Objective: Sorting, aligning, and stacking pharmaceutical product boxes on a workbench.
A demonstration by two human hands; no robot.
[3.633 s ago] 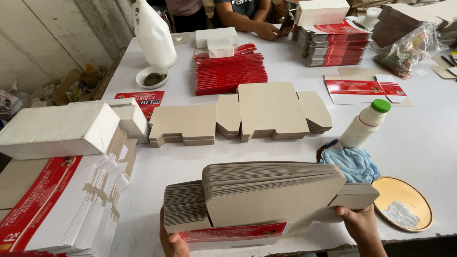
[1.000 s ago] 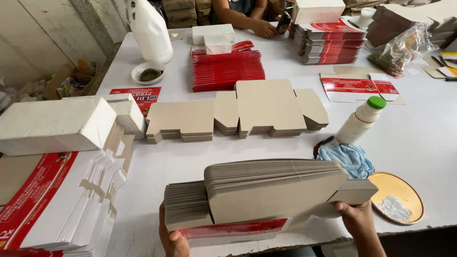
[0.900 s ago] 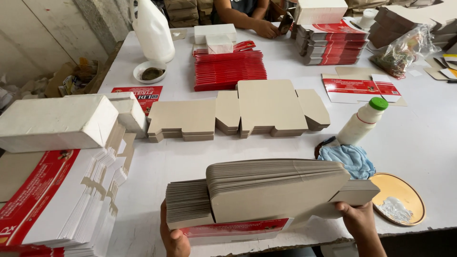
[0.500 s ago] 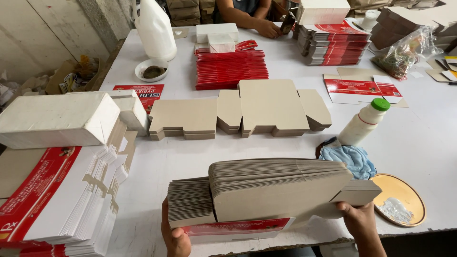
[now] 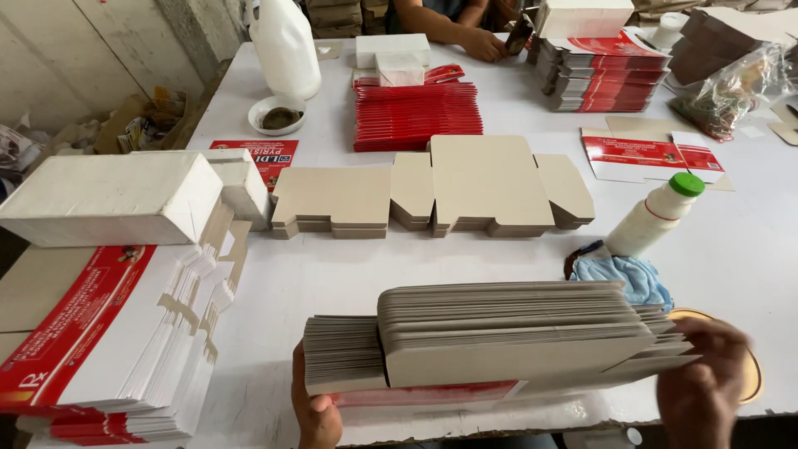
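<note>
I hold a thick stack of flat grey cardboard box blanks [image 5: 499, 333] on edge, above the near edge of the white table [image 5: 349, 274]. A red printed side shows along its bottom. My left hand [image 5: 316, 407] grips the stack's lower left end from below. My right hand [image 5: 706, 391] clasps its right end, over a yellow plate. Another pile of grey die-cut blanks [image 5: 432, 191] lies flat on the table just beyond the stack.
White and red carton stacks [image 5: 108, 333] with a white wrapped block [image 5: 108, 195] sit at left. A white bottle with a green cap [image 5: 652, 218], a blue cloth [image 5: 628, 276], red flat packs [image 5: 416, 112], a white jug [image 5: 287, 46] and a small dish [image 5: 278, 116] stand farther off. Another person's hands [image 5: 482, 37] work at the far end.
The held stack has stayed in both hands with only slight shifting; my right hand has crept a little further over its right end. The table's objects have not moved.
</note>
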